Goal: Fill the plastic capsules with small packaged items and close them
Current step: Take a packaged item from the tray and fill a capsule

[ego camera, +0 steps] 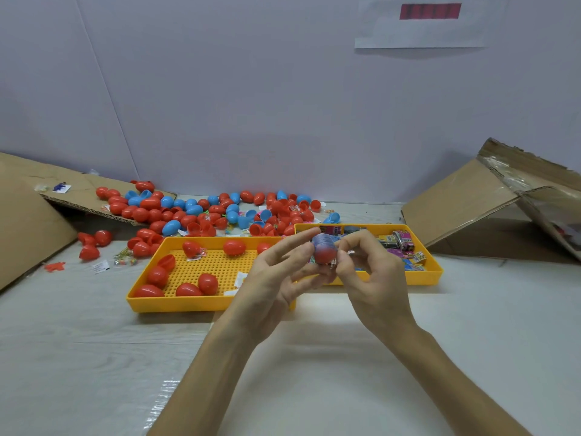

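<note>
Between both hands, above the gap between two yellow trays, sits a blurred capsule (323,250), blue on top and red below. My left hand (276,278) holds it from the left with fingertips. My right hand (366,269) pinches it from the right, fingers curled. The left yellow tray (176,302) holds several closed red capsules (207,283). The right yellow tray (435,272) holds small packaged items (404,243).
A heap of loose red and blue capsules and halves (220,212) lies behind the trays along the wall. Cardboard flaps (25,221) stand at the left and a cardboard box (490,202) at the right. Small packets (100,266) lie on the table at the left.
</note>
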`<state>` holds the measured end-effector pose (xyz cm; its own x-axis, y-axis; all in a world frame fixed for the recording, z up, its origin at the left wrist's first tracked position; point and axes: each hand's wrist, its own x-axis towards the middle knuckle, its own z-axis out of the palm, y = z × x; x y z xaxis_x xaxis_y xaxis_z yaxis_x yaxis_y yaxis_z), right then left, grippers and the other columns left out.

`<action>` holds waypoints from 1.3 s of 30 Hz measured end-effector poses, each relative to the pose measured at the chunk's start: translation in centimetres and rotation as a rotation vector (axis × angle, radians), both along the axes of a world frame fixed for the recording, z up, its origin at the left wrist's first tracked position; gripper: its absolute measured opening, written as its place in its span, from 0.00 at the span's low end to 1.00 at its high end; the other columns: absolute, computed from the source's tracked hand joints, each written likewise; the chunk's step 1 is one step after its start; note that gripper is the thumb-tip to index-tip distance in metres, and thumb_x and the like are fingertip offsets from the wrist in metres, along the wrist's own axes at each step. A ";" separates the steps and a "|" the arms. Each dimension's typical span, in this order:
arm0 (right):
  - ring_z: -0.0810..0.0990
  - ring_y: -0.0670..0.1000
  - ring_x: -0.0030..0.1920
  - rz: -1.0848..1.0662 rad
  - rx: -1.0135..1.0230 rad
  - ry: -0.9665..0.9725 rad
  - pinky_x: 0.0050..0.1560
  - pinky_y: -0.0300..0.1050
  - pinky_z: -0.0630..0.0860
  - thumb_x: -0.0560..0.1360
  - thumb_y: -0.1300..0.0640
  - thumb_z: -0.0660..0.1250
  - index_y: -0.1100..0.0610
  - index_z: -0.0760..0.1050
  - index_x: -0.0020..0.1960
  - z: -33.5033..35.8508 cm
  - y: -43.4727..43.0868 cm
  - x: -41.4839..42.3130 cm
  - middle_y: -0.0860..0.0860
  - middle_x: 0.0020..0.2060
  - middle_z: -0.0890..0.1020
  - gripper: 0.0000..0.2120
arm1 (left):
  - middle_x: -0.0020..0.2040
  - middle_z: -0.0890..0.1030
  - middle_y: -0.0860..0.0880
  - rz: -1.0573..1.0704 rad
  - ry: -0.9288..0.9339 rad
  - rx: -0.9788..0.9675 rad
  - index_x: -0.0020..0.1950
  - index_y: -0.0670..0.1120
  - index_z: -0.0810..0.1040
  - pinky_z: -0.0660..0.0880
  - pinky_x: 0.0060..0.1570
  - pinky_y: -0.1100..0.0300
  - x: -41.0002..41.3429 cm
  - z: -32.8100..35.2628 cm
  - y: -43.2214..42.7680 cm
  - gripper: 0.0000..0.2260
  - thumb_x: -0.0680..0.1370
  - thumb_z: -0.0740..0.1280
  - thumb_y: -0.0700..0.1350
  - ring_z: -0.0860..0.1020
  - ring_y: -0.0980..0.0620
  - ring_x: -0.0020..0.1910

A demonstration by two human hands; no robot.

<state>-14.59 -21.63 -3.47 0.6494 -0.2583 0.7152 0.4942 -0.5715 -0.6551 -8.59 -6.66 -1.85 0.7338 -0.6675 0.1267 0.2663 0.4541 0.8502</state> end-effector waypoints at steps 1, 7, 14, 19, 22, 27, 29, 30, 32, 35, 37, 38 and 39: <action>0.83 0.44 0.36 0.011 0.007 0.003 0.37 0.33 0.76 0.76 0.51 0.61 0.47 0.72 0.43 0.0 0.1 0.0 0.44 0.38 0.80 0.04 | 0.55 0.86 0.43 0.013 -0.003 0.007 0.58 0.48 0.86 0.82 0.43 0.59 0.0 0.0 0.0 0.16 0.70 0.75 0.47 0.86 0.49 0.43; 0.85 0.49 0.35 0.097 0.164 0.080 0.38 0.39 0.79 0.78 0.56 0.63 0.51 0.73 0.43 -0.1 0.3 0.0 0.42 0.37 0.82 0.05 | 0.51 0.86 0.42 0.071 -0.028 0.025 0.51 0.50 0.87 0.82 0.42 0.56 0.2 -0.1 0.2 0.07 0.73 0.74 0.45 0.87 0.45 0.44; 0.84 0.49 0.36 0.168 0.206 0.100 0.40 0.37 0.77 0.79 0.58 0.62 0.53 0.74 0.44 0.2 0.3 0.2 0.45 0.38 0.81 0.05 | 0.54 0.86 0.42 0.079 -0.028 0.002 0.54 0.47 0.87 0.82 0.45 0.60 0.0 0.0 0.1 0.10 0.75 0.72 0.44 0.86 0.47 0.47; 0.85 0.52 0.36 0.175 0.219 0.103 0.40 0.39 0.78 0.79 0.58 0.62 0.53 0.74 0.44 0.0 0.3 0.2 0.46 0.37 0.81 0.05 | 0.51 0.86 0.42 0.117 -0.019 0.010 0.51 0.47 0.88 0.81 0.44 0.60 0.0 0.0 0.0 0.10 0.73 0.72 0.44 0.86 0.48 0.46; 0.85 0.50 0.37 0.164 0.208 0.100 0.41 0.37 0.77 0.79 0.58 0.62 0.53 0.74 0.44 0.0 0.3 0.3 0.46 0.37 0.82 0.05 | 0.53 0.86 0.41 0.133 -0.016 0.021 0.51 0.47 0.88 0.82 0.46 0.58 0.0 -0.1 -0.1 0.10 0.71 0.72 0.45 0.86 0.46 0.49; 0.85 0.49 0.38 0.158 0.218 0.104 0.41 0.36 0.77 0.79 0.58 0.63 0.54 0.74 0.45 -0.2 0.2 0.4 0.47 0.38 0.82 0.05 | 0.53 0.86 0.42 0.135 -0.005 0.012 0.52 0.48 0.88 0.81 0.46 0.60 0.0 0.0 -0.1 0.10 0.72 0.71 0.44 0.86 0.46 0.51; 0.85 0.49 0.38 0.158 0.218 0.105 0.41 0.36 0.77 0.79 0.58 0.63 0.55 0.74 0.45 -0.3 0.2 0.4 0.48 0.38 0.83 0.05 | 0.53 0.86 0.42 0.132 -0.005 0.006 0.51 0.48 0.88 0.81 0.46 0.61 -0.1 0.0 -0.1 0.10 0.73 0.71 0.44 0.86 0.46 0.51; 0.85 0.49 0.38 0.158 0.218 0.107 0.41 0.36 0.77 0.79 0.58 0.62 0.55 0.74 0.45 -0.3 0.1 0.4 0.48 0.37 0.83 0.05 | 0.53 0.86 0.42 0.131 -0.004 0.002 0.51 0.48 0.88 0.81 0.45 0.61 -0.1 0.0 -0.1 0.10 0.73 0.71 0.44 0.86 0.46 0.51; 0.85 0.49 0.38 0.159 0.219 0.107 0.42 0.36 0.77 0.79 0.58 0.62 0.56 0.74 0.45 -0.3 0.1 0.4 0.48 0.37 0.83 0.05 | 0.55 0.86 0.41 0.126 0.003 -0.004 0.52 0.48 0.88 0.81 0.46 0.61 -0.1 0.0 -0.2 0.10 0.73 0.71 0.44 0.85 0.46 0.52; 0.85 0.49 0.38 0.157 0.218 0.104 0.42 0.36 0.77 0.79 0.58 0.63 0.56 0.74 0.46 -0.2 0.1 0.4 0.49 0.38 0.83 0.05 | 0.57 0.85 0.41 0.121 0.018 -0.005 0.53 0.48 0.88 0.81 0.47 0.61 -0.1 0.0 -0.2 0.11 0.73 0.71 0.43 0.85 0.46 0.56; 0.85 0.48 0.38 0.143 0.206 0.097 0.42 0.36 0.77 0.79 0.58 0.63 0.56 0.74 0.46 -0.2 0.1 0.3 0.48 0.38 0.83 0.04 | 0.58 0.85 0.41 0.102 0.028 -0.009 0.54 0.47 0.88 0.81 0.48 0.61 -0.1 0.1 -0.1 0.11 0.74 0.71 0.43 0.84 0.46 0.56; 0.85 0.48 0.38 0.132 0.191 0.090 0.42 0.36 0.78 0.79 0.59 0.63 0.56 0.74 0.45 -0.1 0.2 0.2 0.47 0.38 0.82 0.04 | 0.58 0.85 0.41 0.082 0.031 -0.012 0.55 0.47 0.87 0.81 0.48 0.61 -0.1 0.1 0.0 0.10 0.74 0.71 0.43 0.84 0.46 0.57; 0.85 0.48 0.38 0.118 0.169 0.083 0.42 0.37 0.78 0.79 0.59 0.63 0.54 0.74 0.45 -0.1 0.2 0.1 0.47 0.38 0.82 0.04 | 0.58 0.85 0.41 0.061 0.035 -0.015 0.56 0.46 0.87 0.81 0.49 0.60 -0.1 0.2 0.1 0.10 0.76 0.72 0.43 0.84 0.46 0.56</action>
